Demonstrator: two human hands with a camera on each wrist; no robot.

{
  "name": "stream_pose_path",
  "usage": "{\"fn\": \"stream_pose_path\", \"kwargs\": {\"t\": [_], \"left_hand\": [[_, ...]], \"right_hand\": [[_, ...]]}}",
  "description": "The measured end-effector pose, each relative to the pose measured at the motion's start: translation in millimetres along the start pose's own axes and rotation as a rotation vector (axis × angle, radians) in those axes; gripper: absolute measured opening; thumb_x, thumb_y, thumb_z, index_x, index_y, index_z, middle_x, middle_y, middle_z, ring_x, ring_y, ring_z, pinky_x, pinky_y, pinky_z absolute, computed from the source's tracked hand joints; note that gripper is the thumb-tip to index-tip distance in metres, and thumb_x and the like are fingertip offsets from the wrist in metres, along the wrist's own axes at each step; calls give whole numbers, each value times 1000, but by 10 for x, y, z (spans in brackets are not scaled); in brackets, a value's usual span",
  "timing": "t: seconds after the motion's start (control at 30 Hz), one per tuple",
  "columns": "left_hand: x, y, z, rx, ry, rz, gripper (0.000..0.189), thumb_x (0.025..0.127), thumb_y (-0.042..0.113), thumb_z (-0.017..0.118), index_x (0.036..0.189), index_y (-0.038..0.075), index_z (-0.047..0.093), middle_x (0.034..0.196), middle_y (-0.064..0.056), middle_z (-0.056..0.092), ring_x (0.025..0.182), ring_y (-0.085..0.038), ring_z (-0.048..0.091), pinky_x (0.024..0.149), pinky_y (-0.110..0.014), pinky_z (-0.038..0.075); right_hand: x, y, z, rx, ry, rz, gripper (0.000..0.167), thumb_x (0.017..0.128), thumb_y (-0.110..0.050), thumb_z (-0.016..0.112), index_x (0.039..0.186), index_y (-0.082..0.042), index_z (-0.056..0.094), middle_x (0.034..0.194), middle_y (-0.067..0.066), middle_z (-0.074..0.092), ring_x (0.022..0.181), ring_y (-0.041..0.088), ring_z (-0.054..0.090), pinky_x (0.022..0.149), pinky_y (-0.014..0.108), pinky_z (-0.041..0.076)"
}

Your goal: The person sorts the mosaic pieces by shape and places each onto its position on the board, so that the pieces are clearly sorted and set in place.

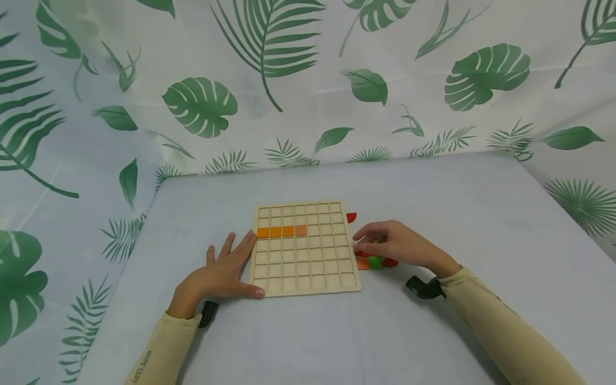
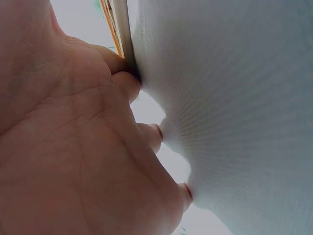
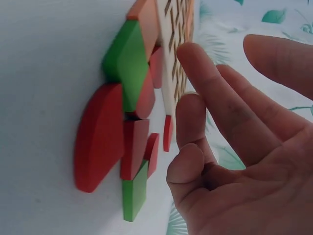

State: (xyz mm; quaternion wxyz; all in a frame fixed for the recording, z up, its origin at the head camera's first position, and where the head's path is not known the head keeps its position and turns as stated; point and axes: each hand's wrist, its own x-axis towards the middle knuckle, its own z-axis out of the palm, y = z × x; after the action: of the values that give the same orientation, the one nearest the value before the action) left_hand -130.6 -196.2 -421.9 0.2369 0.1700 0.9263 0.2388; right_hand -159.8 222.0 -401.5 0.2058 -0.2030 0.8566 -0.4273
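Note:
A pale wooden grid board [image 1: 315, 266] lies flat on the table. Several orange tiles [image 1: 275, 232] and one paler orange tile [image 1: 300, 230] fill the left part of one row. My left hand [image 1: 216, 275] is spread at the board's left side, its index finger and thumb touching the edge. Off the right edge, my right hand [image 1: 397, 243] hovers with loosely bent fingers. Its wrist view shows thumb and fingers apart, nothing between them. Beside it lie red curved pieces [image 3: 100, 137], a green block [image 3: 129, 63] and an orange block [image 3: 148, 29]; the hand partly covers these in the head view.
One red rounded piece [image 1: 352, 217] lies apart near the board's upper right edge. A smaller green block [image 3: 135, 193] sits at the near end of the group. Behind the pale table [image 1: 308, 342] hangs a leaf-patterned cloth [image 1: 298, 123].

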Motion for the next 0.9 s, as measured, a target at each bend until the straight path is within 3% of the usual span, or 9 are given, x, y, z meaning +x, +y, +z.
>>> {"fn": "stream_pose_path", "kwargs": {"t": [0.2, 0.7, 0.9], "left_hand": [[10, -6, 13, 9, -2, -11, 135, 82, 56, 90, 172, 5, 4, 179, -13, 0, 161, -45, -16, 115, -78, -12], [23, 2, 33, 43, 10, -37, 138, 79, 59, 91, 173, 6, 4, 180, -13, 2, 161, -45, -14, 115, -79, -11], [20, 18, 24, 34, 6, -24, 137, 80, 57, 91, 172, 5, 5, 179, -14, 2, 161, -45, -14, 115, -79, -11]], "right_hand": [[-13, 62, 13, 19, -39, -18, 22, 105, -23, 73, 121, -11, 78, 110, -2, 79, 103, 21, 71, 89, 33, 54], [-121, 95, 1, -37, -27, -72, 17, 104, -18, 71, 119, -15, 80, 115, -3, 76, 100, 19, 70, 84, 32, 56], [-163, 102, -32, -51, 1, -45, 19, 103, -17, 73, 121, -13, 79, 116, -1, 76, 102, 22, 68, 86, 33, 56]]}}
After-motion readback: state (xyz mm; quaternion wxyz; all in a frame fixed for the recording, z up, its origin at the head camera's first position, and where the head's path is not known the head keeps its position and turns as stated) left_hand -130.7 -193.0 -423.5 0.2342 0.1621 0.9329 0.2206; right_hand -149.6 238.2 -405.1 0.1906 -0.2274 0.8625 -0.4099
